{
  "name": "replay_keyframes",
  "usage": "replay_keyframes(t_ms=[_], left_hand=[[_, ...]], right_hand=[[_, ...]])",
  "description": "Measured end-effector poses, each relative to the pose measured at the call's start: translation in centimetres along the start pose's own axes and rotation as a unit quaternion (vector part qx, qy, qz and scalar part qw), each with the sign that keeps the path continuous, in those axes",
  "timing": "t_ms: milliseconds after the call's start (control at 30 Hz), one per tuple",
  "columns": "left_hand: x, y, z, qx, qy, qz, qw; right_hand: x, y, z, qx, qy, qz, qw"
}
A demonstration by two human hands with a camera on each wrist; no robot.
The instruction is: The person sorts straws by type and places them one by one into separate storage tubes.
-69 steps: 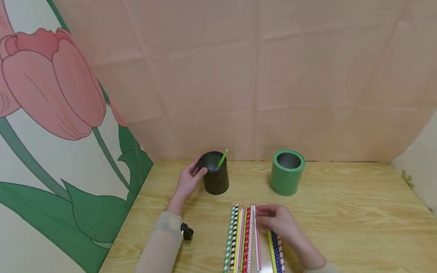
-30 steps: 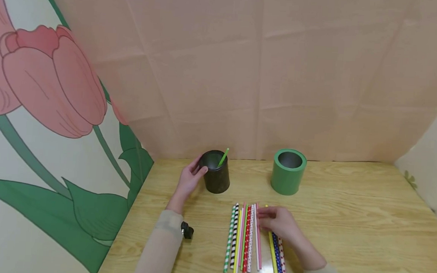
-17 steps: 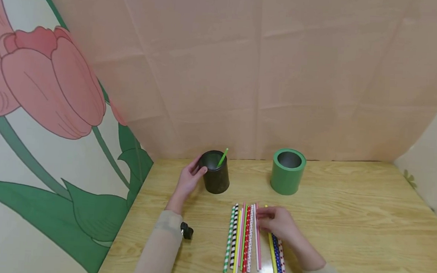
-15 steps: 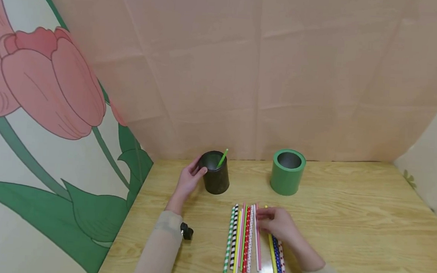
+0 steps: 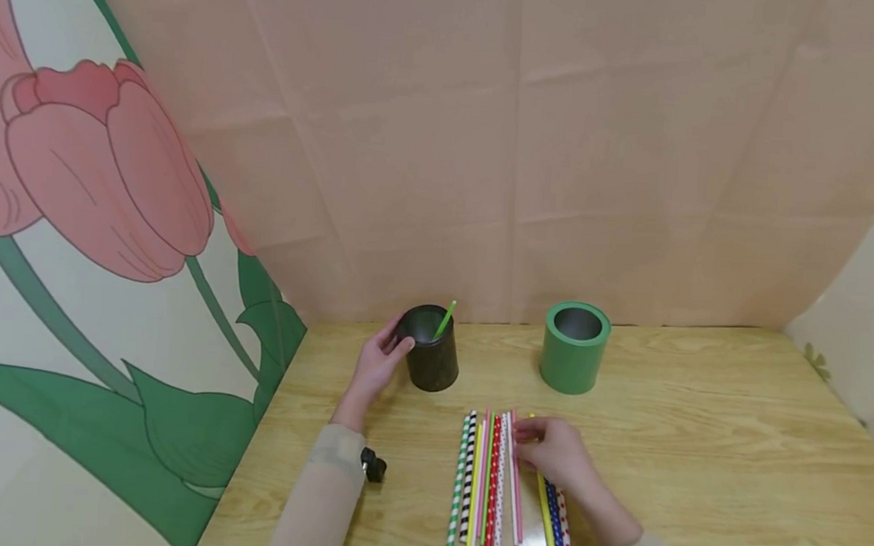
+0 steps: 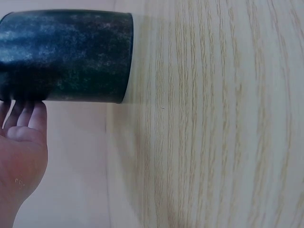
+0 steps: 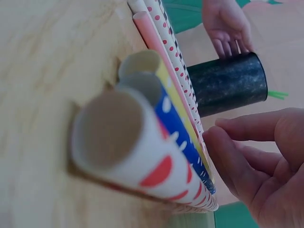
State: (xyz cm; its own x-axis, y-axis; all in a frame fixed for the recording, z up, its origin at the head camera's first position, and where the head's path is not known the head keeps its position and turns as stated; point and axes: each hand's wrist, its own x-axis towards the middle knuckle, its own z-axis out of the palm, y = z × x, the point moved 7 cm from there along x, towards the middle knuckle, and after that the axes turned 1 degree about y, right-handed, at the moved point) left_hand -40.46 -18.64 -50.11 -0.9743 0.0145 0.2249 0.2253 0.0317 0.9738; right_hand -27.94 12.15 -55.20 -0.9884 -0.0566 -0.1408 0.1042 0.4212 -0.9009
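My left hand [image 5: 377,365] holds the black cup [image 5: 434,365] at its left side, thumb on the rim. Inside the cup leans a bright green straw [image 5: 445,319]. In the left wrist view, my fingertips meet the wall of the dark cup [image 6: 71,57]. My right hand [image 5: 561,458] is low over the straws, fingertips at the far end of a pink straw [image 5: 518,512] on the table. Thumb and finger are close together in the right wrist view; I cannot tell whether they pinch it. A white straw [image 5: 515,503] lies right beside it.
Left of the right hand lie several straws, among them a red dotted straw [image 5: 493,502] and a green-striped straw [image 5: 458,483]. Under its wrist are a yellow straw [image 5: 545,518], a blue straw [image 5: 555,527] and a red-dotted white straw [image 5: 564,535]. A green cup [image 5: 571,366] stands back right.
The left hand stays on the black cup, and the right fingertips remain by the pink straw. Only a slight shift of the right forearm and of the head view shows.
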Motion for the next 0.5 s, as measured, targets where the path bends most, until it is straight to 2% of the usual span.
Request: replay_keyframes(t_ms=[233,500], left_hand=[[-0.05,0.05,0.04,-0.013,-0.001,0.002,0.9999],[-0.06,0.03,0.07,-0.006,-0.001,-0.002,1.0000]], right_hand=[[0.31,0.12,-0.18,-0.029,0.013,-0.010,0.999],[0.43,0.18,-0.27,-0.049,0.016,-0.022,0.998]])
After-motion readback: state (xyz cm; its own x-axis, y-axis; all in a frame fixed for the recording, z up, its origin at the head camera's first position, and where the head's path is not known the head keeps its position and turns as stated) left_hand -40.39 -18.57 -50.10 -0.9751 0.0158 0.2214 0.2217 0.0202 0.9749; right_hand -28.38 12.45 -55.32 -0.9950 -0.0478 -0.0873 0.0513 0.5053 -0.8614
